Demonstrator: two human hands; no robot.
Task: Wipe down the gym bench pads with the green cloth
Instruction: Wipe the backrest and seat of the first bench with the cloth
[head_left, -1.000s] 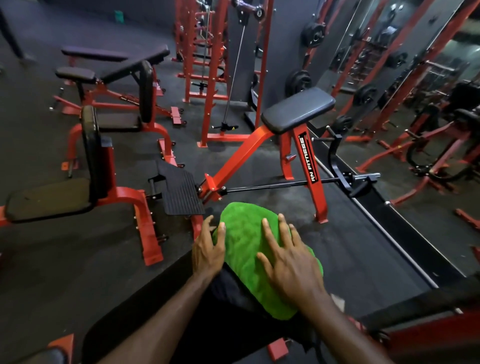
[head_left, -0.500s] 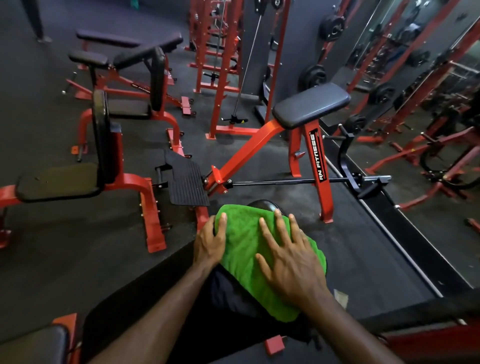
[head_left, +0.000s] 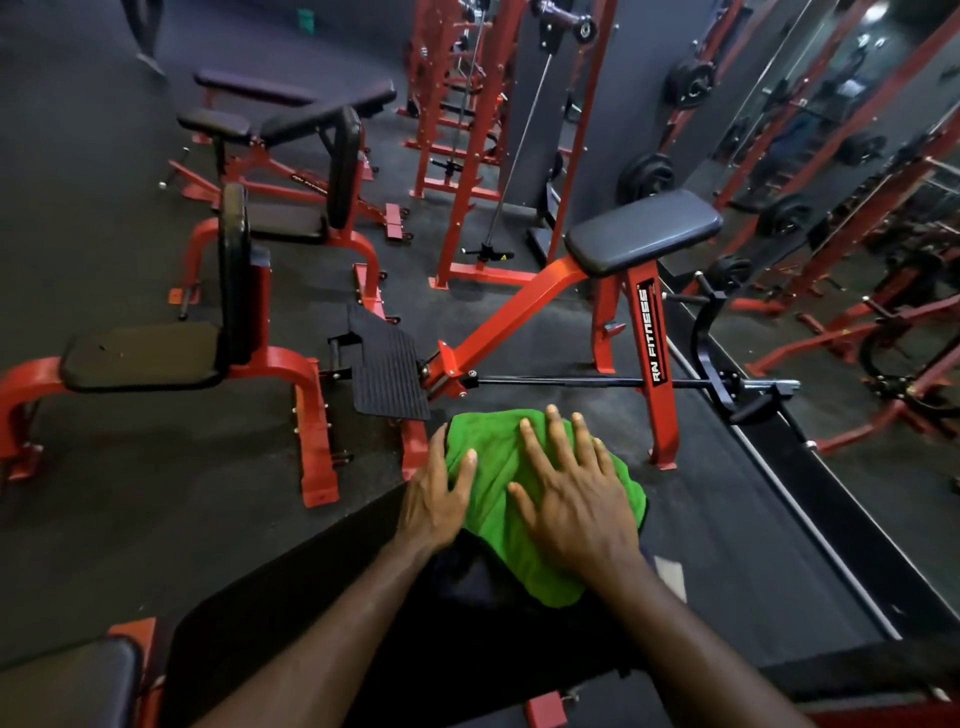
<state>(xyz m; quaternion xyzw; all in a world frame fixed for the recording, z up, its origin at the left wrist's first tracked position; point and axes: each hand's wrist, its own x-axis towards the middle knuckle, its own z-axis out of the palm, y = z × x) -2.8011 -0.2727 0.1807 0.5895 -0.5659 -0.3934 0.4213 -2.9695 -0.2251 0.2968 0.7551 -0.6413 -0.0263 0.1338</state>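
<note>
Green cloth (head_left: 524, 499) lies spread over the far end of a black bench pad (head_left: 291, 623), seen from above. The right hand (head_left: 576, 499) presses flat on it, fingers straight and splayed. The left hand (head_left: 441, 499) rests at the cloth's left edge, thumb laid on top, its other fingers hidden over the side. Beyond the fingertips stands a red machine (head_left: 649, 338) with a black pad, on dark rubber floor (head_left: 104, 519).

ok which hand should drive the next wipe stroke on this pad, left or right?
Right, probably. The right hand lies flat with fingers spread over the middle of the green cloth, covering most of it. The left hand only grips the cloth's left edge, better suited to steadying it on the bench pad.
</note>
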